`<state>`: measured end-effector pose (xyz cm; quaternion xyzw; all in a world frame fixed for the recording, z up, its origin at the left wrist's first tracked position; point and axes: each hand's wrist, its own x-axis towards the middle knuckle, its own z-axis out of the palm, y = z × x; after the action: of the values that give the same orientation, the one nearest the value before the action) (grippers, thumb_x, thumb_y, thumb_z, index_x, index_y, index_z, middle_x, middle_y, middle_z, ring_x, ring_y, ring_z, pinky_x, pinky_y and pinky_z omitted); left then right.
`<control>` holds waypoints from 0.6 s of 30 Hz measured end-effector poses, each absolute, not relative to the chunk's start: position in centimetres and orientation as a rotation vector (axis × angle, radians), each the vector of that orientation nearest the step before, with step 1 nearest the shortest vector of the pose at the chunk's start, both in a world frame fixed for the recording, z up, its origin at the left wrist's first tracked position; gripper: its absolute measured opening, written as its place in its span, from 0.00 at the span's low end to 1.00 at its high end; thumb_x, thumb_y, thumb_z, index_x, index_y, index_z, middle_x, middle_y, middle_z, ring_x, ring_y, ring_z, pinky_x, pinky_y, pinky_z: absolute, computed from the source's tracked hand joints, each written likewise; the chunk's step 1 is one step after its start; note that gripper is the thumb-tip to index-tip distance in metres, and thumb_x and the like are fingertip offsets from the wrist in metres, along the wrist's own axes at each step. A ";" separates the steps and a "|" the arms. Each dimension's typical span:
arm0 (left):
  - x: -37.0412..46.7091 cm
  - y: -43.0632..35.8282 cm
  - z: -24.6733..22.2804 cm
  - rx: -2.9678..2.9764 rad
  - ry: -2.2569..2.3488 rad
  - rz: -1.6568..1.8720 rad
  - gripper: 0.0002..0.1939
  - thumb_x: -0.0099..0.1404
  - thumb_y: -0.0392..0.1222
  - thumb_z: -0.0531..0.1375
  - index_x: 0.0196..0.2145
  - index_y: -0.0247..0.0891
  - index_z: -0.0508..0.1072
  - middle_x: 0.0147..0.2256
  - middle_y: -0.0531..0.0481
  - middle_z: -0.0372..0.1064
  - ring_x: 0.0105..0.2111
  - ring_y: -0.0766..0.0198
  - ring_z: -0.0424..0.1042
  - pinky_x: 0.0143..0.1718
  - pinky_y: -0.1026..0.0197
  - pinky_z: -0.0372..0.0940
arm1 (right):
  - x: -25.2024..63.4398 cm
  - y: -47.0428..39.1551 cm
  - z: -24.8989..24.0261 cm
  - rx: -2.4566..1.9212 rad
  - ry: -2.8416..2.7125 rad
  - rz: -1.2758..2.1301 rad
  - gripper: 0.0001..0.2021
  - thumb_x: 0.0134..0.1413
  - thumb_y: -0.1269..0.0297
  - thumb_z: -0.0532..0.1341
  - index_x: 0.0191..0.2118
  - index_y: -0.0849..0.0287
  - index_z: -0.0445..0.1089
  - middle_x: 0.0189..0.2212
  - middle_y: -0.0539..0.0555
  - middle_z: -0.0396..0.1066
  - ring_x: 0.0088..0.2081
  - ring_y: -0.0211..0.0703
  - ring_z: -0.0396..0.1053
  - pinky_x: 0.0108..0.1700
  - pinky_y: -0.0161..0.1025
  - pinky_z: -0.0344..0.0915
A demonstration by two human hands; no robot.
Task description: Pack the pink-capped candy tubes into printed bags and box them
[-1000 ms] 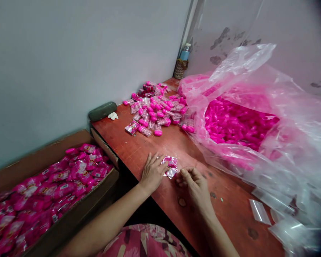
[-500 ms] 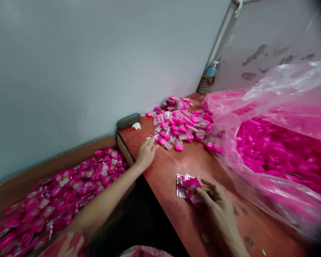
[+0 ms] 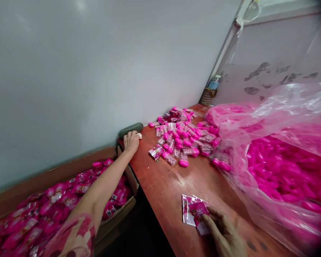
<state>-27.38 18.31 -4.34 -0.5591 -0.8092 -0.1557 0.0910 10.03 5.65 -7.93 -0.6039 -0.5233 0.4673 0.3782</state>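
Note:
My left hand (image 3: 131, 141) is at the table's far left corner, its fingers bent over a small white crumpled piece (image 3: 139, 135), beside a dark green oblong object (image 3: 131, 130). My right hand (image 3: 222, 230) holds pink printed packets (image 3: 196, 213) between thumb and fingers, low over the red-brown table (image 3: 160, 200). One more pink packet (image 3: 157, 152) lies flat at the left edge of a pile of clear tubes with bright pink caps (image 3: 186, 137).
A cardboard box (image 3: 107, 154) full of pink packets stands left of the table. At the right, a large translucent bag (image 3: 240, 142) holds many pink pieces. A bottle (image 3: 214, 82) in a woven holder stands at the back corner.
My left hand has moved from the packet by the pile to the white piece at the corner, leaving that packet on the table. My right hand still holds its packets. The view has shifted.

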 end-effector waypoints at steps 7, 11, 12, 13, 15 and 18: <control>-26.8 12.5 -5.2 -1.704 -2.173 -0.611 0.16 0.65 0.46 0.45 0.43 0.42 0.68 0.46 0.46 0.66 0.47 0.57 0.59 0.46 0.56 0.53 | 9.5 5.0 -8.1 -1.510 -1.285 1.132 0.20 0.41 0.54 0.62 0.40 0.59 0.69 0.32 0.53 0.74 0.34 0.48 0.71 0.35 0.40 0.68; -26.6 12.4 -5.6 -1.679 -2.297 -0.506 0.22 0.65 0.46 0.46 0.55 0.39 0.55 0.47 0.44 0.65 0.48 0.55 0.59 0.45 0.56 0.56 | 9.5 5.1 -7.7 -1.500 -1.306 1.136 0.20 0.41 0.53 0.62 0.40 0.60 0.70 0.33 0.54 0.74 0.35 0.48 0.71 0.36 0.39 0.67; -26.8 13.0 -5.5 -1.685 -2.338 -0.475 0.23 0.65 0.45 0.46 0.57 0.38 0.52 0.48 0.43 0.64 0.48 0.55 0.59 0.44 0.57 0.57 | 9.6 5.1 -7.7 -1.506 -1.316 1.137 0.20 0.41 0.53 0.62 0.39 0.60 0.70 0.33 0.54 0.74 0.35 0.48 0.71 0.36 0.39 0.67; -26.9 13.7 -5.4 -1.696 -2.367 -0.450 0.24 0.65 0.45 0.46 0.57 0.38 0.51 0.49 0.42 0.63 0.48 0.55 0.59 0.44 0.57 0.57 | 9.6 5.1 -7.7 -1.513 -1.326 1.137 0.20 0.41 0.53 0.62 0.39 0.59 0.70 0.34 0.54 0.74 0.36 0.48 0.71 0.36 0.38 0.67; -27.3 15.5 -5.1 -1.726 -2.393 -0.419 0.24 0.64 0.44 0.47 0.57 0.39 0.52 0.51 0.42 0.59 0.49 0.55 0.57 0.44 0.57 0.57 | 9.6 5.1 -7.8 -1.512 -1.337 1.133 0.20 0.41 0.52 0.62 0.40 0.59 0.69 0.34 0.54 0.74 0.36 0.48 0.71 0.36 0.38 0.67; -27.8 18.2 -5.1 -1.743 -2.406 -0.401 0.20 0.63 0.43 0.49 0.53 0.40 0.58 0.50 0.40 0.59 0.47 0.54 0.59 0.41 0.56 0.59 | 9.3 4.9 -7.9 -1.481 -1.338 1.108 0.20 0.43 0.52 0.61 0.40 0.59 0.69 0.34 0.54 0.74 0.34 0.47 0.71 0.35 0.38 0.68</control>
<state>-27.80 18.21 -5.08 -0.5798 -0.8006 -0.1333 0.0718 9.27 4.91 -7.91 -0.5899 -0.5328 0.4413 0.4163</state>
